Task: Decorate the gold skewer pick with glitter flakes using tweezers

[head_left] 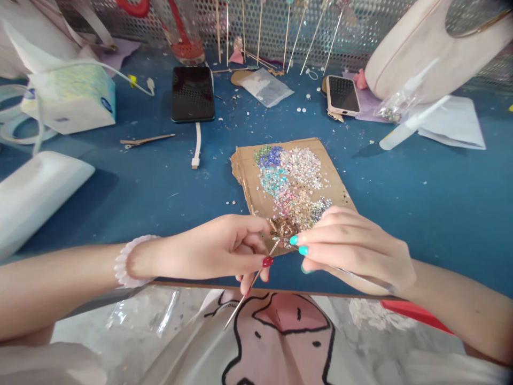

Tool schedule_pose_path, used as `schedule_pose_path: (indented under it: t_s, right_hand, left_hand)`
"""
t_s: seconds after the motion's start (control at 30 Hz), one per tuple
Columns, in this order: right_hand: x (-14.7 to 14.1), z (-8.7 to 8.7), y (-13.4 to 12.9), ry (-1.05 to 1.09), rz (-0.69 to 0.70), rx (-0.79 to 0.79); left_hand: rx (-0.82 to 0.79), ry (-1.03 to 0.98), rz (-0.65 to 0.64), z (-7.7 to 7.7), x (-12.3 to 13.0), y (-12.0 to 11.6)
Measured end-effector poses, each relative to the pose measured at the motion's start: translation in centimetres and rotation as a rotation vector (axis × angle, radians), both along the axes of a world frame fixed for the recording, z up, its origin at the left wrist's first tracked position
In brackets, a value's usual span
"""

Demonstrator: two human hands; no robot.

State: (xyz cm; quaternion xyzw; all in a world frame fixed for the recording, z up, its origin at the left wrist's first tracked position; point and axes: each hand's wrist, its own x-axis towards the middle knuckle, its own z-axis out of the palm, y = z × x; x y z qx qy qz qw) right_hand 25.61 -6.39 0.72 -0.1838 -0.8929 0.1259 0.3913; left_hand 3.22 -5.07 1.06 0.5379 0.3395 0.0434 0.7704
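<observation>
My left hand (244, 251), with red nails and a beaded bracelet (134, 261), pinches a thin stick (238, 310) that slants down toward my lap. At the stick's upper end is a bronze-coloured ornament (284, 225); its exact shape is hard to make out. My right hand (352, 246), with turquoise nails, is closed on slim metal tweezers (360, 279). Their tips meet the ornament's lower edge, partly hidden by my fingers. Beneath both hands lies a cardboard sheet (332, 171) covered with small rhinestones (302, 167) sorted in coloured patches.
Behind the cardboard lie a black phone (193, 93), a smaller phone (343, 95) and a plastic bag (266, 87). A tissue box (72, 101) and a hair clip (146, 140) are at left. A white pen-like tube (412, 124) leans at right. Several sticks stand along the perforated metal panel (272, 32).
</observation>
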Motion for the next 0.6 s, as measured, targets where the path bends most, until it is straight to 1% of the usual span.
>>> schedule_pose_path:
  t_s: [0.13,0.43,0.6]
  right_hand:
    - [0.12,0.07,-0.01,-0.001,0.004,0.016]
    - [0.07,0.09,0.07,-0.025,-0.004,-0.003]
    - [0.08,0.01,0.05,-0.013,0.009,-0.013]
  left_hand:
    - [-0.005,0.004,0.009,0.02,0.02,-0.10]
    - [0.054,0.012,-0.010,-0.19,-0.05,-0.14]
    - [0.049,0.006,0.001,-0.18,-0.02,-0.21]
